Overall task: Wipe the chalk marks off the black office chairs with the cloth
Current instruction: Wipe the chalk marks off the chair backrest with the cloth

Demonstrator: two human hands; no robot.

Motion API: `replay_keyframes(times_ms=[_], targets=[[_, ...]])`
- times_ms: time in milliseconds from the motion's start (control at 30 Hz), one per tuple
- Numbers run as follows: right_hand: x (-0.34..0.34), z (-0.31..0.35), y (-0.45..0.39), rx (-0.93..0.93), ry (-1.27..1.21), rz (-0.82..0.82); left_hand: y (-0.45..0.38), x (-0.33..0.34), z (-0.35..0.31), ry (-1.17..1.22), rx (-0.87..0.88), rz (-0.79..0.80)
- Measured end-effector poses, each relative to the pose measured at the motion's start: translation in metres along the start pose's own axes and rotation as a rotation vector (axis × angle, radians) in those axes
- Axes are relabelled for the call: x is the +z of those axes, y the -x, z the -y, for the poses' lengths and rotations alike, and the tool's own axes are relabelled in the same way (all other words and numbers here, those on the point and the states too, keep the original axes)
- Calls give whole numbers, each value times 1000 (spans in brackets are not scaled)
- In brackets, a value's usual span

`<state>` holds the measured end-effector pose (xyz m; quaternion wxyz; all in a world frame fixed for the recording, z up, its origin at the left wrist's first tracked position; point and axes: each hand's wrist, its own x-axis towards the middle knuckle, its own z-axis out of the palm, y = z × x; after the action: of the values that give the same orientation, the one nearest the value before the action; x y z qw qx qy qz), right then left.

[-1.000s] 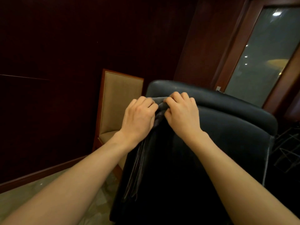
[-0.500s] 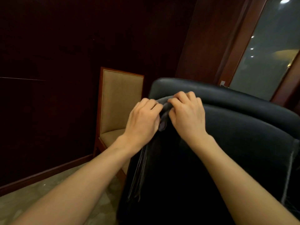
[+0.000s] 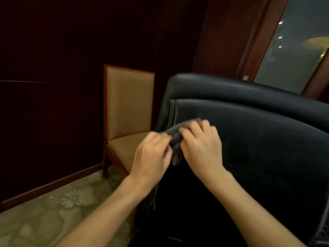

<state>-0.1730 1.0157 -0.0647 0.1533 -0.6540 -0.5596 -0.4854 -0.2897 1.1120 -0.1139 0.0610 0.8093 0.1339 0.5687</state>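
Note:
A black leather office chair point(image 3: 249, 139) fills the right half of the view, seen from behind its backrest. A dark grey cloth point(image 3: 175, 134) lies bunched against the backrest's left side, below the top roll. My left hand point(image 3: 151, 159) grips the cloth's lower left end with curled fingers. My right hand point(image 3: 201, 148) holds its right part, fingers curled over it against the leather. Most of the cloth is hidden under both hands. I cannot make out any chalk marks in the dim light.
A tan upholstered chair with a wooden frame point(image 3: 128, 111) stands against the dark panelled wall, just left of the office chair. Patterned carpet point(image 3: 53, 211) covers the floor at lower left. A glass door in a wooden frame point(image 3: 293, 50) is at upper right.
Both hands have slid down with the cloth from the top roll of the backrest to a spot lower on its left side. The view has shifted to the left.

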Motion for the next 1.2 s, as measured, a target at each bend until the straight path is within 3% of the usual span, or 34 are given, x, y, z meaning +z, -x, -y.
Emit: replay_keyframes(times_ms=[167,300,500,733,1033,1200], targets=[[2,-14,-28,33,-2,-64,-29,10,-5,-19,-111,-46],[15,7,17,64,-83,-110,16,10,-5,1,-148,-56],[21,32,67,19,-148,-16,78,8,-8,27,-206,-11],[4,10,4,73,-91,-64,13,12,-18,22,-270,-137],[33,58,115,25,-240,-17,135,15,-16,30,-340,-32],[22,48,86,43,-246,-89,104,14,-25,64,-359,-126]])
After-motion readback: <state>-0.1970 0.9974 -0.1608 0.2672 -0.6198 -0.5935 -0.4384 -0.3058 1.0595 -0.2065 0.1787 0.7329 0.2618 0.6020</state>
